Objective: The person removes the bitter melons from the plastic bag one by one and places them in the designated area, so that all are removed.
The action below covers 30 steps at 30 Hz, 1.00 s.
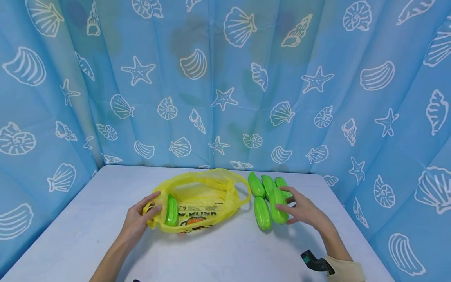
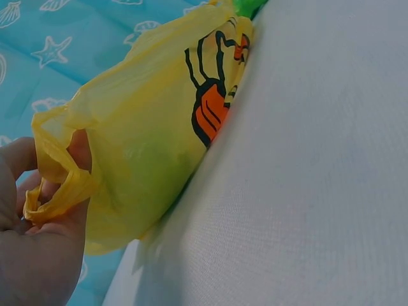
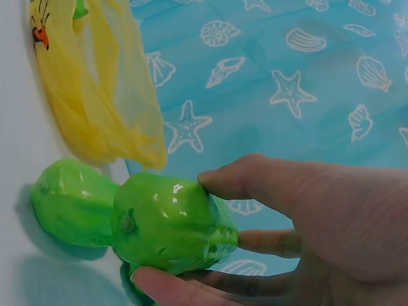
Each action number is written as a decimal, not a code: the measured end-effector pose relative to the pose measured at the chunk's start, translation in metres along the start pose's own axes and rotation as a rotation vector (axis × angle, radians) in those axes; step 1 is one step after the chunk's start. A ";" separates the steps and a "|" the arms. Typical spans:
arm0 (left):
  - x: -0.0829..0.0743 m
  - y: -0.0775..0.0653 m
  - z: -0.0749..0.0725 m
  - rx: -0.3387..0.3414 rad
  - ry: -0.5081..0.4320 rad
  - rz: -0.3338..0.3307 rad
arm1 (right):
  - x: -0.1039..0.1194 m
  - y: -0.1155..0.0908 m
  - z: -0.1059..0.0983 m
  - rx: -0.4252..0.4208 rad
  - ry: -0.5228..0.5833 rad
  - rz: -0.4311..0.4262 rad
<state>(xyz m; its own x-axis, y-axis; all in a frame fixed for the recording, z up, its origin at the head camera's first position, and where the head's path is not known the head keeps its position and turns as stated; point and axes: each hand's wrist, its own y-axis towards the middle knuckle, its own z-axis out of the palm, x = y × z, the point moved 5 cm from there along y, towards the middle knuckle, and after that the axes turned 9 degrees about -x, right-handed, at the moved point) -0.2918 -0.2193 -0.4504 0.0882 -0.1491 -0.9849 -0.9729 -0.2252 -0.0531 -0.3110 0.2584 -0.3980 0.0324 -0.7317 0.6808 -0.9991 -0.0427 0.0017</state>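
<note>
- Bag of thin yellow plastic lies on its side on the table, its mouth open toward the head camera; black lettering and an orange print show on it.
- Left hand pinches the bag's gathered left edge between thumb and fingers.
- One green gourd lies inside the bag, near that hand.
- Right hand, well apart from the left, grips another gourd, the held gourd, with thumb on one side and fingers on the other; whether it touches the table I cannot tell.
- Four loose gourds cluster beside it, just right of the bag: three behind, one on its left.
- Blue curtain with white shells and starfish hangs behind the table.
</note>
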 end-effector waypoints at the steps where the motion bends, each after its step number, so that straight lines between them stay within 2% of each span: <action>1: 0.000 0.000 0.000 0.000 0.000 0.001 | -0.001 0.000 0.000 0.002 -0.001 0.002; 20: -0.001 -0.002 0.000 0.014 -0.022 -0.013 | -0.007 -0.002 -0.004 0.041 0.020 -0.006; 30: 0.001 -0.001 0.001 0.027 -0.035 -0.015 | -0.015 0.000 -0.004 0.044 0.003 0.024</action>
<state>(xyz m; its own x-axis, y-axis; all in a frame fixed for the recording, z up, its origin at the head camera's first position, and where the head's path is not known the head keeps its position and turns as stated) -0.2909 -0.2186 -0.4510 0.0958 -0.1122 -0.9891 -0.9769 -0.2011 -0.0718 -0.3114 0.2721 -0.4058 0.0083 -0.7310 0.6824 -0.9974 -0.0551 -0.0468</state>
